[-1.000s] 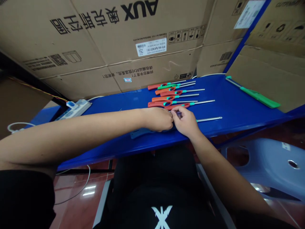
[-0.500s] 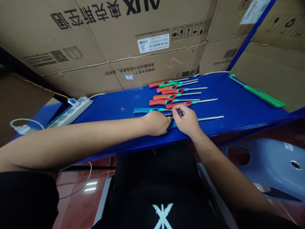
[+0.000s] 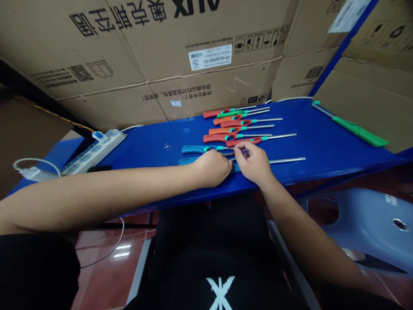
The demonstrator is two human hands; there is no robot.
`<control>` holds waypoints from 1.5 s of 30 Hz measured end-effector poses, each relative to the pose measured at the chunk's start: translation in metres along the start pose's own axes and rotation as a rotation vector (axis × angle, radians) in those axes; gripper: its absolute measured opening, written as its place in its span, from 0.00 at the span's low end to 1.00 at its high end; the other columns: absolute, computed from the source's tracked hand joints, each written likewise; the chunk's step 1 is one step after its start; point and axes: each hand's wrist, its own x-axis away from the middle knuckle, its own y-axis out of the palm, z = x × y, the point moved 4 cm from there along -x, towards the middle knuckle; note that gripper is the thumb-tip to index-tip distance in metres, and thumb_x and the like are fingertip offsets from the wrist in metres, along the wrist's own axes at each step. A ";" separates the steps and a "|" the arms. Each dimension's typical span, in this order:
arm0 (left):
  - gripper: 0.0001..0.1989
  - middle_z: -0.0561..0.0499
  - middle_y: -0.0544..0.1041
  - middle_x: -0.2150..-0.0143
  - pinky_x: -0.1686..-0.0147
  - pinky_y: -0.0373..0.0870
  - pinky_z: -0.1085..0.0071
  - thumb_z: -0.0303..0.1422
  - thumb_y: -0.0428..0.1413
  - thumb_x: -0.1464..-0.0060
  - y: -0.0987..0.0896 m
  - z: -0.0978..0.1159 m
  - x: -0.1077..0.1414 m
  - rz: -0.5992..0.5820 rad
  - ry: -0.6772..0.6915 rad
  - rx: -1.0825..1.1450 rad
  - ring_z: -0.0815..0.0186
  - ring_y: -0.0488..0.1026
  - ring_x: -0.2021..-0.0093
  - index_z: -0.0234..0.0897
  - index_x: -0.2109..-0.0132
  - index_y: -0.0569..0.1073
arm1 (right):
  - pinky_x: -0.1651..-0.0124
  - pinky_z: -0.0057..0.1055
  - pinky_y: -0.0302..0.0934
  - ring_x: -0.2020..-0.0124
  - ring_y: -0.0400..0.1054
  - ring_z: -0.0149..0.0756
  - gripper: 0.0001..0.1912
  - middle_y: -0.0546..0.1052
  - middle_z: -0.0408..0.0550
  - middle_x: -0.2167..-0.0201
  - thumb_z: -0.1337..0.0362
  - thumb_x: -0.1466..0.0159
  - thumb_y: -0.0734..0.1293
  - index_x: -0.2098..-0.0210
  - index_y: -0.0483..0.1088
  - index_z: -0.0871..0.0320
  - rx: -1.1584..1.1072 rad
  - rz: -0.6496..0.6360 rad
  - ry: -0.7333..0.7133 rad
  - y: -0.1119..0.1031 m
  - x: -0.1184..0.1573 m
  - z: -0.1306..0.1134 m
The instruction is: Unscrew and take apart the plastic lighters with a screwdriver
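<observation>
Your hands are together, nearly touching, over the blue utility lighter (image 3: 189, 161), which lies lengthwise along the near edge of the blue shelf (image 3: 322, 129). Its handle points left under your left hand (image 3: 211, 168), grip hidden. Your right hand (image 3: 254, 162), the nearer to its steel shaft (image 3: 287, 160), closes over its middle. A second blue lighter (image 3: 196, 149) lies just behind, with red and orange lighters (image 3: 226, 137) farther in.

A black short-sleeved top (image 3: 206, 241) carries a jagged white X-shaped emblem (image 3: 220, 292) on its chest. Its dark left sleeve (image 3: 35, 271) ends above the elbow, leaving the forearm (image 3: 97, 200), left hand (image 3: 211, 168) and right hand (image 3: 254, 163) bare, without gloves.
</observation>
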 end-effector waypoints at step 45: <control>0.14 0.35 0.80 0.69 0.73 0.65 0.65 0.27 0.48 0.38 0.006 -0.001 0.002 0.041 -0.200 0.153 0.52 0.80 0.68 0.27 0.62 0.78 | 0.71 0.31 0.61 0.77 0.67 0.33 0.09 0.76 0.44 0.73 0.57 0.36 0.64 0.66 0.72 0.55 0.001 -0.004 -0.012 0.002 0.001 0.002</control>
